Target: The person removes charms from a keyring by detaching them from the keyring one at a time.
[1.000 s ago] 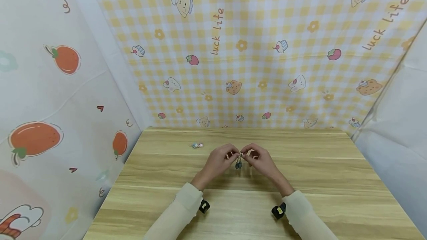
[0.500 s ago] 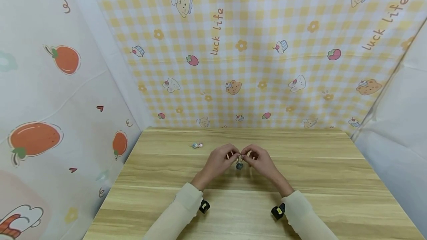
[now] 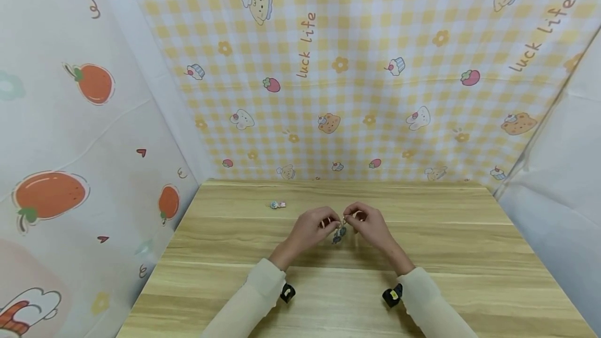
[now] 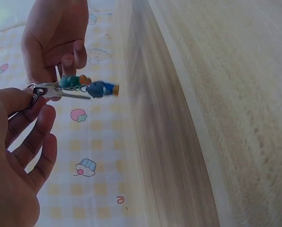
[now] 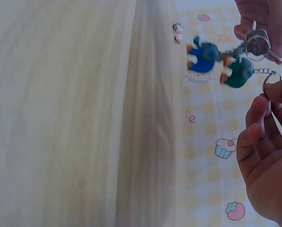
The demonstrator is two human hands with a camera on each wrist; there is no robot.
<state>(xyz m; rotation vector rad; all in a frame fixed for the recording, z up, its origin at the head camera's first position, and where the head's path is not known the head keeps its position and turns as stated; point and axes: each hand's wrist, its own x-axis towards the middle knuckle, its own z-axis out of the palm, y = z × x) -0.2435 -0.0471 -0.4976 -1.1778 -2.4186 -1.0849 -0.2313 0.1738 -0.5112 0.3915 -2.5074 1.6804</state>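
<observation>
Above the middle of the bench (image 3: 469, 254), the person's left hand (image 3: 310, 229) and right hand (image 3: 371, 227) meet fingertip to fingertip over a small cluster of keyrings; the left hand pinches a key ring with a metal key (image 5: 257, 43) from which a blue figure charm (image 5: 202, 56) hangs on a short chain; the right hand pinches a second, smaller split ring (image 5: 269, 78) whose chain carries a green figure charm (image 5: 236, 72); both hands' fingers are curled in fine pinches, the remaining fingers loosely bent.

The two charms hang touching each other in mid-air, clear of the bench surface; the likeliest trouble is a slip, since each ring is held only by thumb and fingertip, and a thin ring springing out of the pinch would drop its charm to the wood below; the short chains lie so close that they could twist round each other, which would make the rings hard to part or join cleanly; forcing the split ring open with a fingernail could also let it snap shut on the wrong loop.

A third small charm (image 3: 277, 204) lies by itself toward the far left of the bench, well apart from the hands; a careless sweep of a sleeve (image 3: 249, 296) could knock it toward the edge.
</observation>
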